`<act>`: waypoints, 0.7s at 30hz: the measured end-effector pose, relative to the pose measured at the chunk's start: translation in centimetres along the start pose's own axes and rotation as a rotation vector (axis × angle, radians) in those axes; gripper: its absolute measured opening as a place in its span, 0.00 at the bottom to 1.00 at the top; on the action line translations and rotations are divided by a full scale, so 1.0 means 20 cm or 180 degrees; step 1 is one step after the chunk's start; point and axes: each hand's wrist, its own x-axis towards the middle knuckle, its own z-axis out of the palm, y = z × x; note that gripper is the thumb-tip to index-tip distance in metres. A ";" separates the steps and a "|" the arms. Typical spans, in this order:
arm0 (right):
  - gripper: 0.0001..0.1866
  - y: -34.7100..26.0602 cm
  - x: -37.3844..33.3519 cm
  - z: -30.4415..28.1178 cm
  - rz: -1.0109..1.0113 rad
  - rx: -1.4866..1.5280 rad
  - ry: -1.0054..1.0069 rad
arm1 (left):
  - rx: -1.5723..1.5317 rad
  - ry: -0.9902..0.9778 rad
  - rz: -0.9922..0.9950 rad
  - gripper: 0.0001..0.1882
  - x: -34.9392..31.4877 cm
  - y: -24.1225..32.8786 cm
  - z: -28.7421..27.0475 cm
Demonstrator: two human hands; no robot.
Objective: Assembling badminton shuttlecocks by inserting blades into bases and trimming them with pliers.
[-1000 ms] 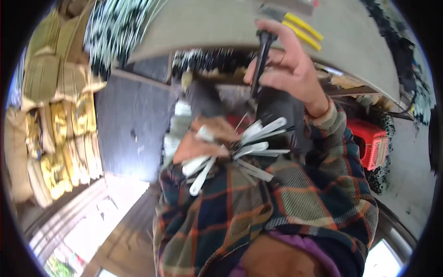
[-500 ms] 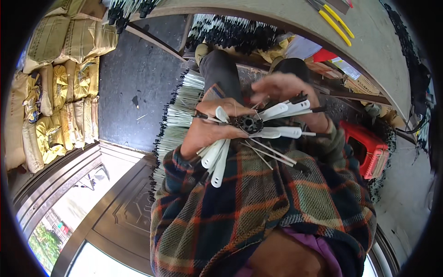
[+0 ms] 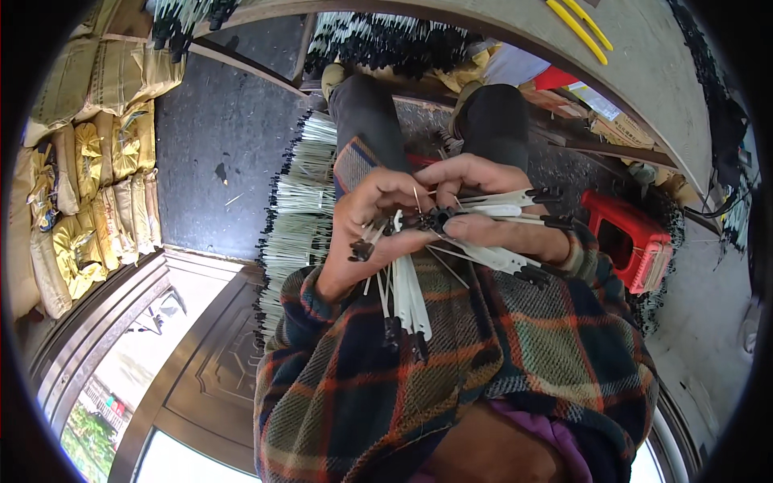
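Observation:
In front of my lap I hold an assembly with a round black hub (image 3: pixel 440 218) and white rods and flat white blades (image 3: pixel 411 299) fanning out from it, many tipped in black. It resembles an umbrella frame. My left hand (image 3: pixel 354 233) closes on the hub's left side, its thumb below and its fingers curled above. From the right, my right hand (image 3: pixel 483 172) grips too, fingers over the top and thumb pressed close to the hub. Some ribs stick out between the right thumb and fingers. My fingers partly hide how the ribs join the hub.
Bundles of white rods with dark ends (image 3: pixel 302 201) are stacked left of my legs. Ahead is a worktable (image 3: pixel 644 88) with yellow-handled pliers (image 3: pixel 581 30). A red plastic stool-like item (image 3: pixel 632 241) stands at right. Tan sacks (image 3: pixel 97 177) line the far left beside a door (image 3: pixel 217 378).
My right hand has come in from above the ribs to grip the hub beside my left hand. The lower blades now hang more steeply, and the whole view has shifted slightly.

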 end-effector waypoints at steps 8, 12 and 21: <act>0.13 -0.01 0.02 0.00 0.0028 -0.0218 0.0182 | 0.1385 -0.0078 0.1183 0.15 0.03 -0.05 -0.07; 0.12 -0.01 0.02 0.00 0.0081 -0.0616 0.0311 | 0.1337 -0.0487 0.1145 0.12 0.05 -0.05 -0.13; 0.11 0.00 0.02 0.05 0.0046 0.0182 0.0352 | 0.1324 -0.0749 0.0948 0.13 0.04 -0.02 -0.16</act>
